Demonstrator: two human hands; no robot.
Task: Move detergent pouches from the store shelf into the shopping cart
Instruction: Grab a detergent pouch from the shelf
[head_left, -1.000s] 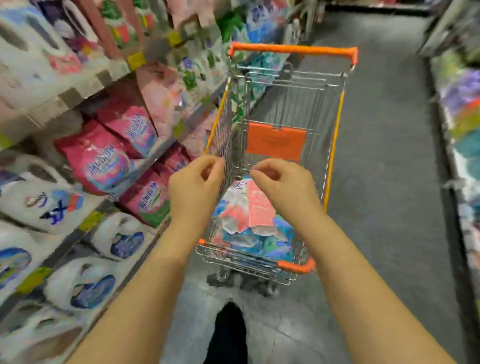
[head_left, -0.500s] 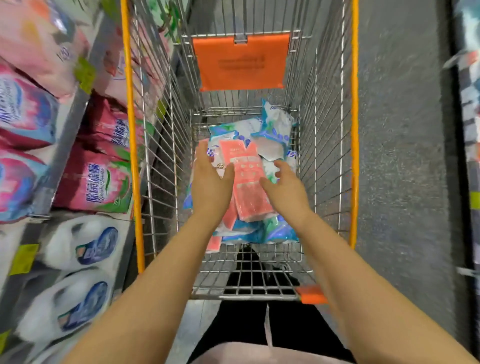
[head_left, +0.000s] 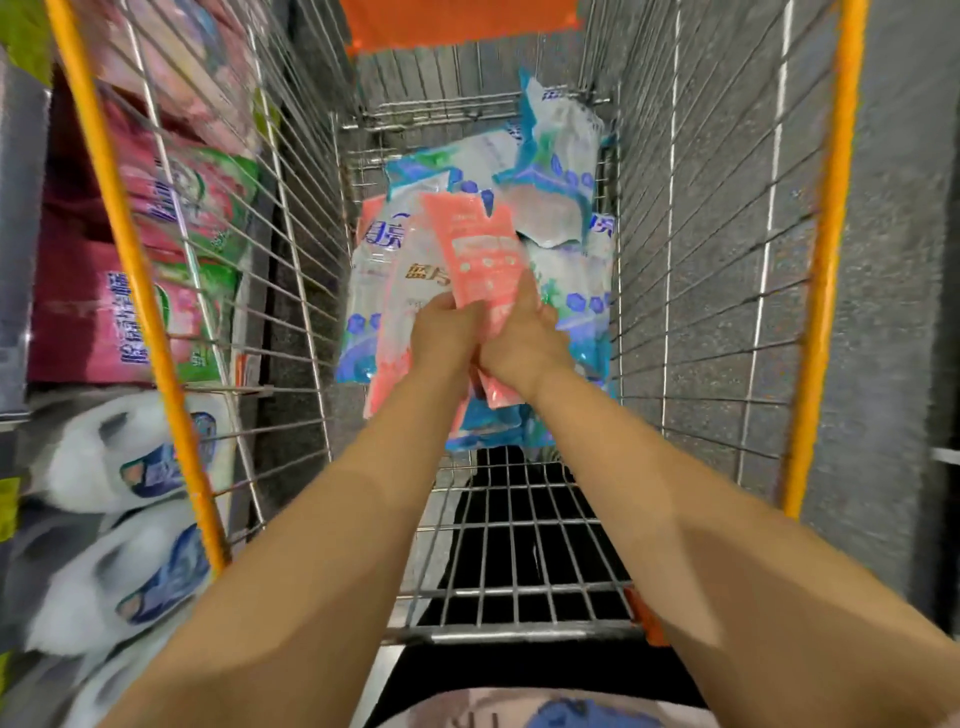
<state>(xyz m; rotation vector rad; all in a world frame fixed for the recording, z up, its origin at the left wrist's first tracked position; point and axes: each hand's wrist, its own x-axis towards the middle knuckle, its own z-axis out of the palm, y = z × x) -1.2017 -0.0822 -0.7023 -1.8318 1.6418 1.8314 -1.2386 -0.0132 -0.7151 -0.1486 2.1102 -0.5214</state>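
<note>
Both hands reach deep into the shopping cart (head_left: 701, 260), meeting over the heap of pouches on its wire floor. The left hand (head_left: 447, 335) and the right hand (head_left: 524, 345) sit side by side, touching, and together they hold one pink pouch (head_left: 478, 244). The left fingers (head_left: 460, 307) curl round its lower left edge and the right fingers (head_left: 527, 293) curl round its lower right edge, so both hands grip the same pouch. Its upper part stands free above the hands, tilted a little toward the cart's left wall, and its lower end shows below the wrists.

Under and around it, the blue and white pouches (head_left: 558, 171) fill the far half of the cart's floor, lying across one another; one leans against the right wall near the far end. Another pink-edged pouch lies at the left of the heap, partly covered. The near half of the cart's floor is bare wire with dark clothing showing through it.

An orange panel (head_left: 457, 21) hangs at the cart's far end, and orange rails run along both top edges. Just beyond the cart's left wall is the store shelf (head_left: 15, 218), with pink bags (head_left: 88, 322) above and white bottles (head_left: 119, 462) below. Grey floor (head_left: 893, 260) lies beyond the right wall.
</note>
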